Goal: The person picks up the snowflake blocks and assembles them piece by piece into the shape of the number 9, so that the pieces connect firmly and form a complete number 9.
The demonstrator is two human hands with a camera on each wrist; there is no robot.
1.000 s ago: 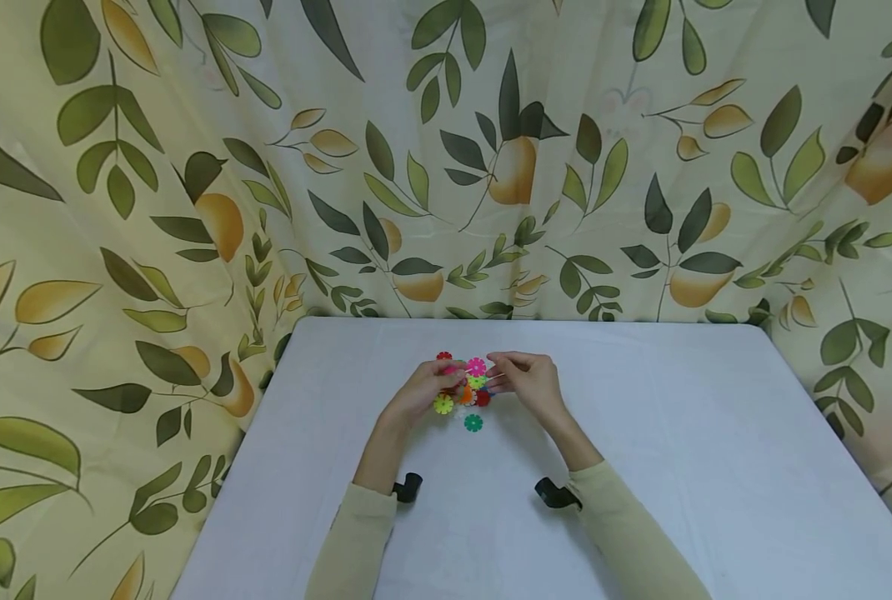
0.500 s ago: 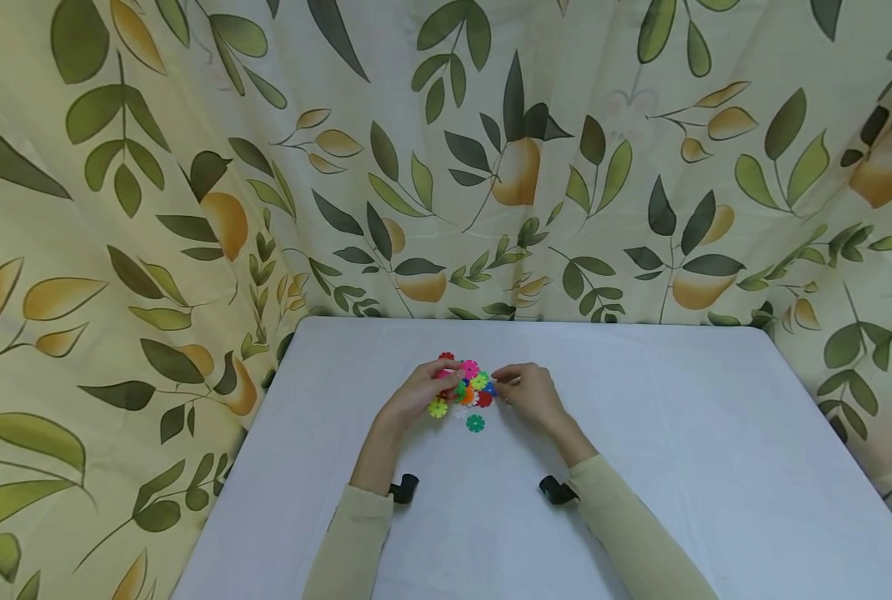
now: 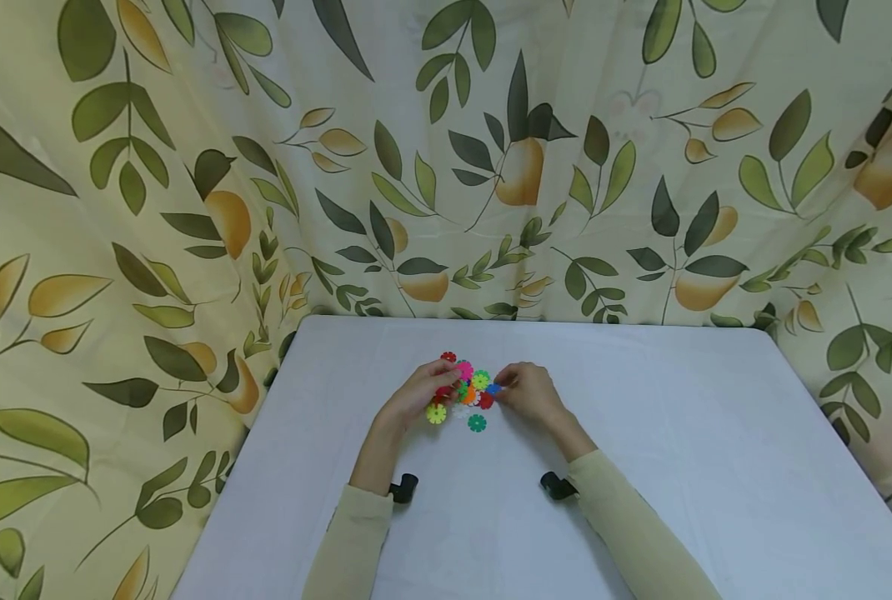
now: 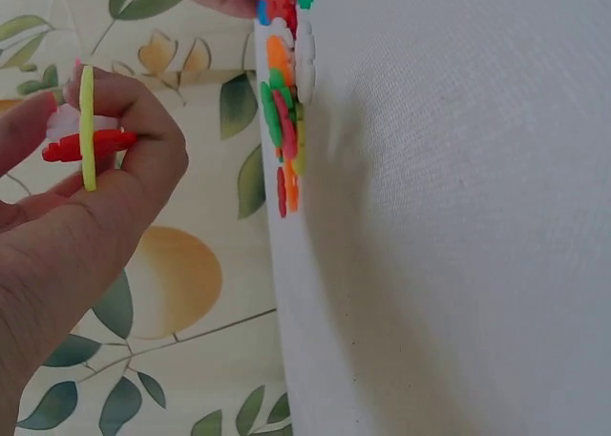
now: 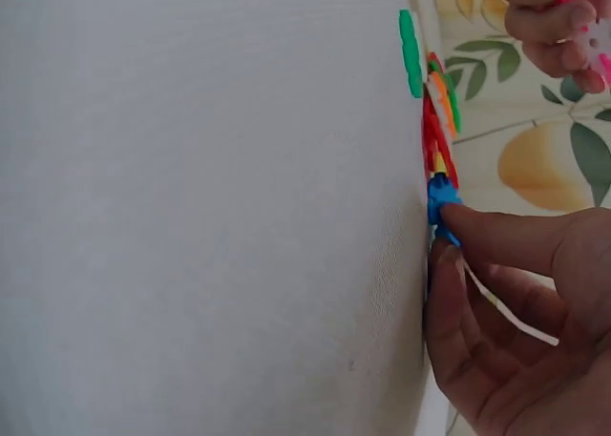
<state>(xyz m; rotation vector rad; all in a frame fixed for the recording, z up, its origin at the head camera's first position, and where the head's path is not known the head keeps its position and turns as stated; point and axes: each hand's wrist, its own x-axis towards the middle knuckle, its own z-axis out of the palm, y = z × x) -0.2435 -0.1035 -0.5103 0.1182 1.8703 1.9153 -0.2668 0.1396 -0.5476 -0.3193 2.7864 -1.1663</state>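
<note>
In the head view my left hand (image 3: 416, 392) is at the left of a pile of flower-shaped plastic discs, holding a pink disc (image 3: 464, 371) by its edge. The left wrist view shows a yellow disc (image 4: 87, 126) and a red disc (image 4: 113, 142) crossed through each other in that hand's curled fingers. At the pile's right side my right hand (image 3: 533, 390) pinches a blue disc (image 5: 442, 202) between thumb and fingertips. A pale curved edge shows beneath those fingers; I cannot tell what it is.
A green disc (image 3: 478, 423) lies in front of the pile, and a red disc (image 3: 486, 401) beside the blue one. The white table (image 3: 641, 400) extends to both sides, with a leaf-patterned curtain (image 3: 581, 167) behind it.
My right hand has moved slightly down and right from beside the pink disc, and now pinches the blue disc. The left hand has drawn the pink disc a little to the left.
</note>
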